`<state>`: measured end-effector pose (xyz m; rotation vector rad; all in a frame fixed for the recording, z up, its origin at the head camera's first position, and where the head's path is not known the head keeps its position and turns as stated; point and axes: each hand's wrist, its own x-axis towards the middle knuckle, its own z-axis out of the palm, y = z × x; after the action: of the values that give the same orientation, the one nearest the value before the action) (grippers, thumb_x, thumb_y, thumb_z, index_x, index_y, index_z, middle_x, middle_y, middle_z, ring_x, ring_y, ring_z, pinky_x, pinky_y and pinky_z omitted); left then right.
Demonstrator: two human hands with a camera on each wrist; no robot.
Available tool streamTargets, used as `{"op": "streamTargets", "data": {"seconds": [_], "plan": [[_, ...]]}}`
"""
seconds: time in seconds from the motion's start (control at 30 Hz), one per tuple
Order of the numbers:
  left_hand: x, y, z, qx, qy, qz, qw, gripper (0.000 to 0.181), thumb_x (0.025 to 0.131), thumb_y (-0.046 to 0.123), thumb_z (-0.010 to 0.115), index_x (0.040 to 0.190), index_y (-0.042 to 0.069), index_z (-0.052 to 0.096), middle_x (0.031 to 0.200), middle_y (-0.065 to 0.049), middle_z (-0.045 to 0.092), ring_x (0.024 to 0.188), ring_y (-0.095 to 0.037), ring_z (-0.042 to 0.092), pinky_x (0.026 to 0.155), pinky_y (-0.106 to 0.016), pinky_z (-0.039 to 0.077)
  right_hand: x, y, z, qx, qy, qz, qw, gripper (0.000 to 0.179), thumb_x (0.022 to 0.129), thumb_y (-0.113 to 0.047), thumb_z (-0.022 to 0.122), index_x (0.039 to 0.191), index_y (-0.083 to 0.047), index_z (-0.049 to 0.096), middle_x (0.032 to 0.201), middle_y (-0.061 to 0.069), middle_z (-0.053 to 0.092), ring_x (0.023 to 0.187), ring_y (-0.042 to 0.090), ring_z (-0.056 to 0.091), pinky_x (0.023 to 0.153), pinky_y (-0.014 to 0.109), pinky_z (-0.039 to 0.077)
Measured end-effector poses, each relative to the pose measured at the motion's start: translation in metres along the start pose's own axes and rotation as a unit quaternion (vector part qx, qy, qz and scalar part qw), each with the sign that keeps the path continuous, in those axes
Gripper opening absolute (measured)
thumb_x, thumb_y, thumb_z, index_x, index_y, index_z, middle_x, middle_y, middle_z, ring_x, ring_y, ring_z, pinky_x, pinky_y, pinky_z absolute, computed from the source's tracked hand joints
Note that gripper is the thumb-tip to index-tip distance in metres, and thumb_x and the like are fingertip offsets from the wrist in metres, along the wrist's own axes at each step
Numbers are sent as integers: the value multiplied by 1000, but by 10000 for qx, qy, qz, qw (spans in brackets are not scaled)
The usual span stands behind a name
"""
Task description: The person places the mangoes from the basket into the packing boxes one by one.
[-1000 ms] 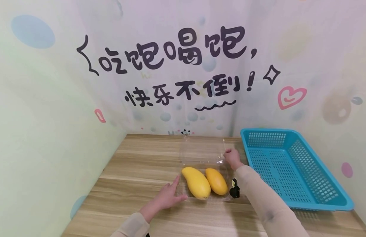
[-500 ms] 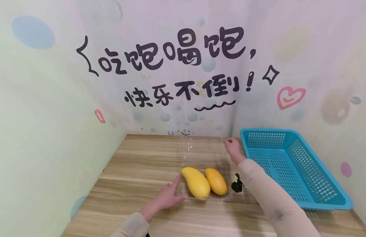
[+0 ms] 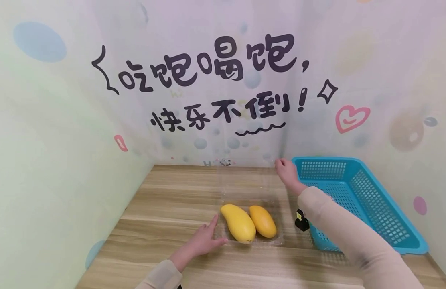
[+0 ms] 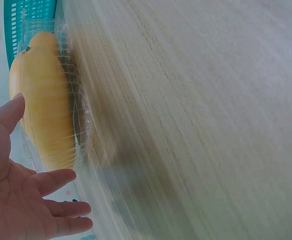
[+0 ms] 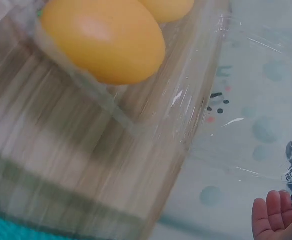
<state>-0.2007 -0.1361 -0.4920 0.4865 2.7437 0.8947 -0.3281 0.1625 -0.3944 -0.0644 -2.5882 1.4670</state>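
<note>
Two yellow mangoes lie side by side in a clear plastic clamshell box: a larger mango on the left and a smaller mango on the right. The box's see-through lid is swung up and stands toward the back wall. My left hand is spread at the box's left side, fingertips and thumb right at its edge. At the lid's upper right edge, my right hand pinches the plastic between curled fingers and thumb. Both mangoes also show in the right wrist view, seen through the plastic.
A blue plastic basket stands to the right, partly behind the right sleeve. The wooden table ends at a printed wall cloth behind the box. A small black device sits by the right wrist.
My right hand has moved up and slightly right with the lid's edge, and the lid has tilted further up. The left hand and both mangoes stay put.
</note>
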Motion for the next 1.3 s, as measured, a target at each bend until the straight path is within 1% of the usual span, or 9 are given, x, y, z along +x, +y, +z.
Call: {"op": "streamTargets", "data": {"seconds": [0.13, 0.23, 0.4, 0.63, 0.87, 0.93, 1.0, 1.2, 1.3], "plan": [[-1, -1, 0, -23, 16, -21, 10000, 88, 84, 45, 60, 145, -1, 16, 142, -21, 35, 122, -57, 29, 98, -65, 28, -8, -6, -7, -87, -67, -317, 9994, 37, 99, -31, 33, 81, -3, 51, 74, 8, 50, 61, 20, 40, 55, 29, 37], [-1, -1, 0, -33, 19, -39, 10000, 88, 84, 46, 60, 145, 0, 16, 142, -21, 35, 122, -57, 29, 98, -65, 27, -15, -7, -11, -53, -171, -425, 9989, 41, 99, -33, 32, 82, -1, 51, 76, 12, 52, 64, 23, 47, 57, 28, 41], [0, 0, 0, 6, 45, -26, 10000, 88, 84, 46, 61, 145, 0, 17, 142, -22, 35, 122, -56, 30, 98, -64, 27, -30, -6, -16, 402, -423, -101, 9982, 46, 99, -37, 32, 96, 3, 55, 93, 16, 57, 79, 26, 56, 66, 25, 51], [3, -3, 3, 55, 114, 22, 9999, 89, 83, 46, 61, 144, -1, 17, 139, -26, 37, 123, -54, 32, 100, -63, 28, -51, -7, -20, 1183, -615, 29, 9911, 41, 97, -33, 41, 97, 5, 55, 86, 6, 59, 75, 20, 61, 69, 26, 55], [2, -4, 1, 38, 48, 159, 9999, 88, 85, 46, 59, 144, -2, 15, 139, -27, 36, 123, -48, 37, 101, -58, 30, -78, -2, -22, 1285, -774, 521, 9873, 29, 94, -19, 49, 109, 6, 52, 93, 13, 61, 74, 15, 60, 69, 25, 55], [2, -5, -2, -5, 77, 262, 9996, 88, 85, 45, 60, 144, -3, 16, 138, -28, 37, 122, -46, 39, 101, -56, 32, -85, 1, -22, 1349, -834, 589, 9856, 27, 94, -14, 49, 112, 7, 50, 95, 16, 60, 74, 14, 60, 69, 25, 54], [1, -7, -4, -73, 113, 352, 9993, 87, 85, 44, 60, 143, -4, 17, 137, -29, 39, 122, -43, 41, 101, -55, 33, -91, 6, -21, 1463, -915, 575, 9833, 26, 92, -7, 49, 112, 9, 48, 91, 14, 60, 73, 13, 59, 67, 25, 54], [-2, -9, -13, -364, 97, 297, 9988, 75, 88, 43, 56, 139, -5, 30, 132, -27, 45, 120, -41, 45, 98, -54, 37, -108, 23, -15, 1660, -1115, 702, 9773, 24, 89, -1, 50, 110, 11, 48, 84, 6, 57, 70, 13, 58, 66, 26, 54], [-5, -9, -15, -491, 117, 319, 9982, 57, 90, 37, 55, 126, -7, 46, 116, -24, 57, 105, -36, 56, 88, -49, 46, -115, 31, -12, 1663, -1120, 877, 9758, 24, 90, -2, 51, 110, 11, 48, 85, 8, 58, 71, 15, 58, 65, 27, 54]]}}
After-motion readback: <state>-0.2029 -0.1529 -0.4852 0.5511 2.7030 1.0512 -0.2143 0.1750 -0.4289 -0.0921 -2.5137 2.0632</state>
